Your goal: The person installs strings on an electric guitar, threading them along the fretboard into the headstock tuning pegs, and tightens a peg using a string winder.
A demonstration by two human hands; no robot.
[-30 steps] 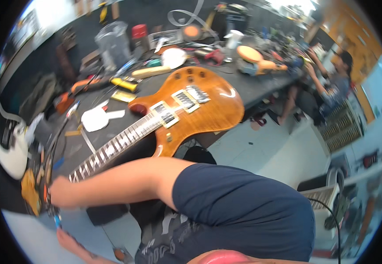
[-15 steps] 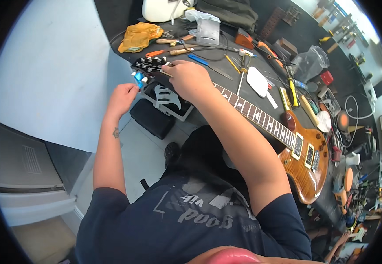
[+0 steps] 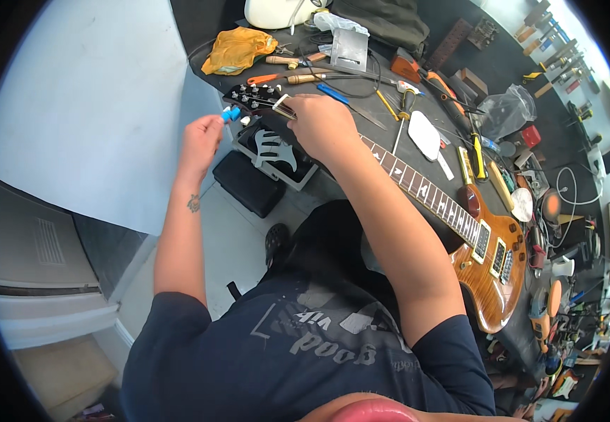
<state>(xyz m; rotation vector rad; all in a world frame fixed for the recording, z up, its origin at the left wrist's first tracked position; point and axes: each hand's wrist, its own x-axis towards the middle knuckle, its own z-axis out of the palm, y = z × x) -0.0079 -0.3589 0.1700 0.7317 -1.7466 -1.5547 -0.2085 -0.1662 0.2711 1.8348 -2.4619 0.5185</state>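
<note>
An electric guitar (image 3: 496, 299) with an amber flamed top lies across the bench edge, its black headstock (image 3: 252, 97) pointing to the far left. My left hand (image 3: 203, 141) is closed on a small blue tool, which looks like a string winder (image 3: 232, 114). That tool is at the tuning pegs along the headstock's near side; its exact seat on a peg is too small to tell. My right hand (image 3: 325, 125) is closed over the guitar neck (image 3: 417, 184) just beside the nut. Its fingertips are partly hidden, so whether they also pinch a string cannot be seen.
A white panel (image 3: 87, 105) stands close on the left. Below the headstock are a grey tray (image 3: 298, 179) with a white cutout and a black case (image 3: 249, 184). Files, a blue-handled tool (image 3: 332, 93), a screwdriver (image 3: 405, 105) and a yellow cloth (image 3: 238, 50) crowd the bench.
The blue tool has turned to a different angle at the pegs, and my left hand has moved slightly with it. My right hand stays at the nut. The whole view has shifted a little.
</note>
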